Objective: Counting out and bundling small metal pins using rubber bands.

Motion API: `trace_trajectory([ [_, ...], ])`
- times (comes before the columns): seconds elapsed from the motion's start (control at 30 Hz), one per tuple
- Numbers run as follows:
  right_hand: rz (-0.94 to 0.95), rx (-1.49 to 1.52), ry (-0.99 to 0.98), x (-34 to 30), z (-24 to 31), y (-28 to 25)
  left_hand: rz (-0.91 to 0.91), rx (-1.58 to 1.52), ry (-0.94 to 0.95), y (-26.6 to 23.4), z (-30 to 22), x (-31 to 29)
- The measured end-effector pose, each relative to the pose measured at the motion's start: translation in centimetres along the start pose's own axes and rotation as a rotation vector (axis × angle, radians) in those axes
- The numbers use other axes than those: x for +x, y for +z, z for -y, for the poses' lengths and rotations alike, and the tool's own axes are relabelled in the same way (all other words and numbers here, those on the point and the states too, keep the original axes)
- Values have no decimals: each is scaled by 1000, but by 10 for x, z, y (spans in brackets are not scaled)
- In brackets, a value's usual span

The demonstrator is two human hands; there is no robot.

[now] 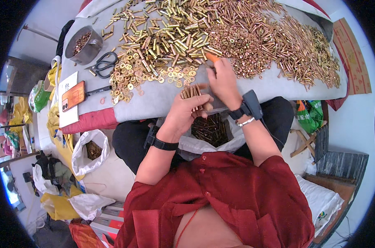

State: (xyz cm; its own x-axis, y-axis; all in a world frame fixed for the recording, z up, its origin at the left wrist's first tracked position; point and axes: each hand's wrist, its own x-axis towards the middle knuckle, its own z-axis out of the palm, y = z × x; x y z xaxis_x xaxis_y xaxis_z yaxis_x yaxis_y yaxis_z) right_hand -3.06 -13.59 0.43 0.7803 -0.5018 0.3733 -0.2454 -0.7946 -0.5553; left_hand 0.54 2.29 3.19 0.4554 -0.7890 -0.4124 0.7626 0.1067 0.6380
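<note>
My left hand (191, 105) is closed around a bundle of slim brass-coloured bolts (190, 91), held upright over the table's front edge. My right hand (223, 80) reaches to the near edge of the piles, an orange cover (212, 57) on one fingertip. Its thumb and that finger are apart, and I make out nothing between them. Ahead lie heaps of brass-coloured sleeves (166, 43), flat washers (127, 72), small nuts (241, 45) and long thin bolts (292, 45). Beneath my hands, between my legs, an open white sack (233, 142) holds many dark finished-looking bolts (210, 128).
On the table's left are a grey tub (92, 45) of small parts, black scissors (104, 64), a black pen (98, 90) and an orange phone (73, 96) on paper. A white bag (78, 157) stands on the floor at left; a folding stool (307, 142) stands at right.
</note>
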Motion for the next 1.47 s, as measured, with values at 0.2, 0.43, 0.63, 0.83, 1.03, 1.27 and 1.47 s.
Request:
trace_trajectory([
  [0.2,77,714,295,-26,8,-28,-20,-98,-44,0,1,1],
  [0.43,105,1117,446,-40,26,-49,-62,39,-131,9,0,-3],
  [0.63,171,1134,409,-50,33,-42,-162,350,-20,4,10,1],
  [0.83,99,966,318,-57,30,-33,-181,609,58,9,11,-3],
  [1.03,190,978,356,-51,23,-44,-70,297,-56,4,4,-6],
  [1.27,319,1011,369,-39,24,-40,-73,148,-3,-8,5,-6],
  [1.47,264,382,-4,-17,17,-24,-190,95,74,-6,-6,-10],
])
